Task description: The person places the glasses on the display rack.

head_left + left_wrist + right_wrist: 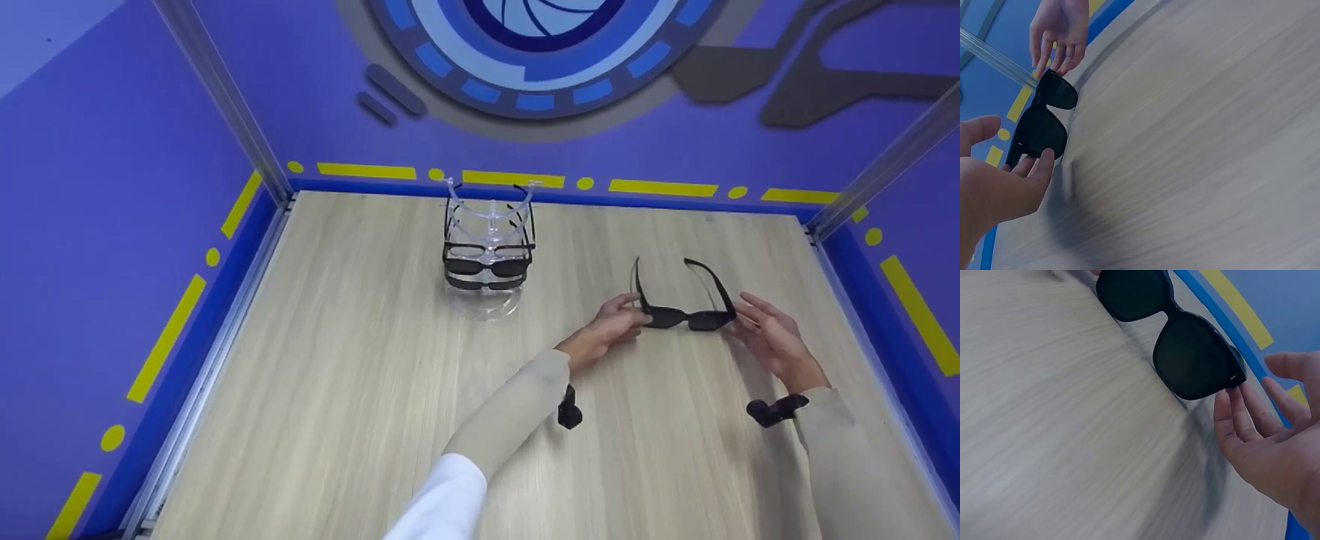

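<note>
A pair of black sunglasses (686, 319) has its temples spread and pointing toward the back wall. My left hand (611, 326) grips the left end of the frame, one fingertip lying over the lens edge in the left wrist view. At the other end is my right hand (776, 341). Its extended fingers (1235, 410) touch the outer corner of the frame in the right wrist view, while the thumb stays apart. To the left of both hands stands a clear display rack (487, 304) holding several dark-framed glasses (487, 268).
Everything is over a light wood-grain table (360, 375). Blue panels with yellow marks (364, 171) enclose its back and sides, joined by metal corner posts (232, 105). A small black device (570, 412) is attached at each wrist.
</note>
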### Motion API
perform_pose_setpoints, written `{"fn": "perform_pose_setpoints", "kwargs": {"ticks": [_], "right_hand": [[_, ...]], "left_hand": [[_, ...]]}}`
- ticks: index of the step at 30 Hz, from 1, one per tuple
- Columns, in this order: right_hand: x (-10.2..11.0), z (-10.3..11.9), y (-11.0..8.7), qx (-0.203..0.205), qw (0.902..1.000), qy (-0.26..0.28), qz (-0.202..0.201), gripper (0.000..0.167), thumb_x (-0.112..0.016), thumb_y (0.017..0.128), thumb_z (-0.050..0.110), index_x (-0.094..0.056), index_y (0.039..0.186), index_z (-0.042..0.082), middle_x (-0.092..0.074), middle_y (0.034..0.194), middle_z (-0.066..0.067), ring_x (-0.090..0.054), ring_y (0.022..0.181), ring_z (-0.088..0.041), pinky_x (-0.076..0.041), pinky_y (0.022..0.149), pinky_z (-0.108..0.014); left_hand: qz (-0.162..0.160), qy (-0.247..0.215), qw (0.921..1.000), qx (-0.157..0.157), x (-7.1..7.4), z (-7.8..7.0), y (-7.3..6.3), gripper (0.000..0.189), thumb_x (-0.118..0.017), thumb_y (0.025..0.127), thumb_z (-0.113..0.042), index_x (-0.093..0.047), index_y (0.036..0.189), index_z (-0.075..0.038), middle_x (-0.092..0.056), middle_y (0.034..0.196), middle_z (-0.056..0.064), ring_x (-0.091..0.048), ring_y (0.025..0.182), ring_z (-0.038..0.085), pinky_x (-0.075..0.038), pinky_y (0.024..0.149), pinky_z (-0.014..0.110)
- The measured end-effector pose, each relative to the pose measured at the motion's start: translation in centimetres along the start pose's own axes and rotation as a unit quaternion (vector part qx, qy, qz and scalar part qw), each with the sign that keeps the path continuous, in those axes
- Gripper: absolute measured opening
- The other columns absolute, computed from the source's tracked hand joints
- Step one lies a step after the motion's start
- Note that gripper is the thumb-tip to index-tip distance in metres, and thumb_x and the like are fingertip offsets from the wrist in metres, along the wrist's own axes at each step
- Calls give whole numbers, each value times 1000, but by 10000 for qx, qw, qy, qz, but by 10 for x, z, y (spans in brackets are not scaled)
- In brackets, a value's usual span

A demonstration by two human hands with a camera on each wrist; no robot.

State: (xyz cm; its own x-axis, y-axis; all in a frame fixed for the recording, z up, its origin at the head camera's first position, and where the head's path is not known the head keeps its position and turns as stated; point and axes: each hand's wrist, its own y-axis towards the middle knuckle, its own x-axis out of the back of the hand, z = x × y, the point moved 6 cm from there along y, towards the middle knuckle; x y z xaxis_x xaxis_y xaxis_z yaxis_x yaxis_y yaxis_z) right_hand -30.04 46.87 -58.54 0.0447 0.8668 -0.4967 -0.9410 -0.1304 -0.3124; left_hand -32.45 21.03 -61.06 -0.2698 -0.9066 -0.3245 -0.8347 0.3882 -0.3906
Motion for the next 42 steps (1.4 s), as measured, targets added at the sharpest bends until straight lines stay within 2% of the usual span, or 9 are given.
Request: {"fn": "perform_pose_setpoints", "kwargs": {"ticks": [4, 9, 13, 21, 25, 32, 37, 42], "right_hand": [[1, -1, -1, -64, 9998, -88, -143, 26, -46, 107, 4, -68, 107, 18, -72, 99, -3, -65, 85, -12, -54, 74, -24], [-1, 1, -4, -218, 9995, -158, -143, 30, -46, 107, 3, -73, 103, 16, -73, 94, -3, -63, 78, -12, -52, 70, -24], [-4, 2, -8, -413, 9979, -410, -283, 31, -49, 106, 3, -76, 102, 19, -75, 94, 0, -65, 79, -10, -52, 69, -22], [-9, 8, -15, -517, 9914, -1134, -405, 26, -56, 104, 9, -77, 103, 24, -75, 95, 8, -67, 85, -6, -54, 73, -21], [-12, 10, -19, -425, 9909, -1244, -283, 25, -56, 104, 8, -77, 106, 22, -74, 96, 7, -68, 85, -7, -57, 73, -21], [-13, 9, -27, -396, 9907, -1303, 61, 27, -52, 106, 6, -75, 113, 18, -74, 101, 5, -70, 89, -8, -59, 80, -22], [-12, 5, -32, -482, 9866, -1536, 248, 28, -52, 106, 5, -72, 117, 20, -74, 105, 4, -71, 95, -8, -59, 85, -22], [-14, 1, -39, -575, 9803, -1789, 605, 33, -49, 106, 2, -71, 121, 20, -75, 107, 3, -72, 100, -9, -60, 88, -23]], "left_hand": [[25, -48, 10000, -6, 0, 1, -2, 52, -67, 91, -5, -55, 141, -9, -72, 119, 16, -63, 126, 39, -50, 111, 48], [-139, 41, 9999, 70, 0, 3, -4, 50, -69, 89, -4, -57, 138, -10, -72, 119, 24, -67, 119, 40, -53, 107, 50], [-258, 126, 9996, 72, 2, 3, -6, 52, -68, 89, -3, -56, 139, -7, -70, 120, 28, -67, 118, 42, -53, 106, 51], [-220, 278, 9993, 72, 8, 1, -15, 54, -68, 90, -4, -53, 142, -7, -72, 117, 26, -68, 116, 41, -53, 105, 53], [-182, 350, 9992, 49, 9, -2, -19, 52, -67, 92, -4, -54, 142, -8, -73, 116, 25, -68, 117, 42, -52, 106, 54], [-241, 417, 9988, -103, 11, -6, -24, 40, -63, 94, -2, -63, 133, -6, -75, 111, 20, -69, 115, 41, -52, 106, 54], [-375, 516, 9979, -127, 13, -5, -26, 31, -64, 96, -7, -66, 127, -6, -78, 105, 13, -74, 105, 34, -54, 103, 53], [-494, 713, 9962, -100, 14, -3, -32, 24, -68, 96, -11, -69, 120, -8, -78, 97, 13, -76, 96, 30, -56, 97, 51]]}}
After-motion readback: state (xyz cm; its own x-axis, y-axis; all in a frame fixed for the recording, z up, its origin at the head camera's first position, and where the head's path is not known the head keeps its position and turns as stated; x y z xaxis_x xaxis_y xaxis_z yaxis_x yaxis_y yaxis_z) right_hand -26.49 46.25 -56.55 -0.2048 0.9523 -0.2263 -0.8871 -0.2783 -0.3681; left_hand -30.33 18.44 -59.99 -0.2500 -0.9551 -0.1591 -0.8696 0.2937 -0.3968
